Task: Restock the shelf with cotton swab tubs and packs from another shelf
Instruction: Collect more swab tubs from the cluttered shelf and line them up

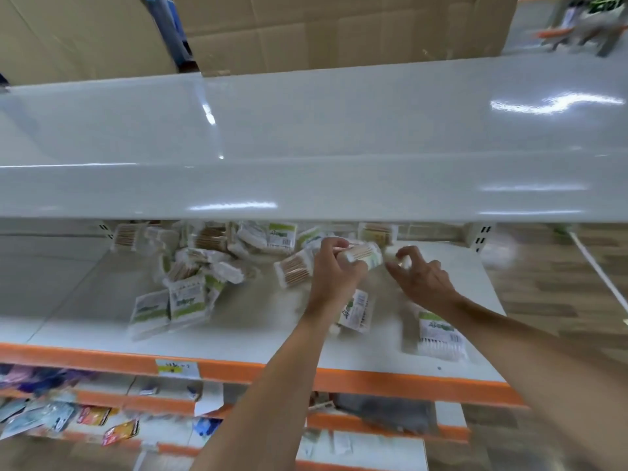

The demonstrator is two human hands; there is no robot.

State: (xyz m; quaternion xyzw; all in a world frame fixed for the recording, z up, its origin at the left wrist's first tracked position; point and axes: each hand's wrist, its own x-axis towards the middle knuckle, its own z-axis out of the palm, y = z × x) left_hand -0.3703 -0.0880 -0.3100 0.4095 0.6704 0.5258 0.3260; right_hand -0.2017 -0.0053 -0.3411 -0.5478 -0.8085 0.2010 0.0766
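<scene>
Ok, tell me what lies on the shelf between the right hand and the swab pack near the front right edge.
In the head view, only bare white shelf separates the right hand from the flat swab pack; nothing else lies there.

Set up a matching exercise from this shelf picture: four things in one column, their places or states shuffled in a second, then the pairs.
Things
1. Left hand
2. Right hand
3. Flat clear pack of white-tipped cotton swabs with a green label
4. Yellow and white paper price tag

Places or states
A. On the orange front edge of the shelf
B. Lying alone at the shelf's right end
C. Gripping a pack of wooden-stick cotton swabs
D. Fingers loosely curled, holding nothing

Pairs: 1-C, 2-D, 3-B, 4-A
</scene>
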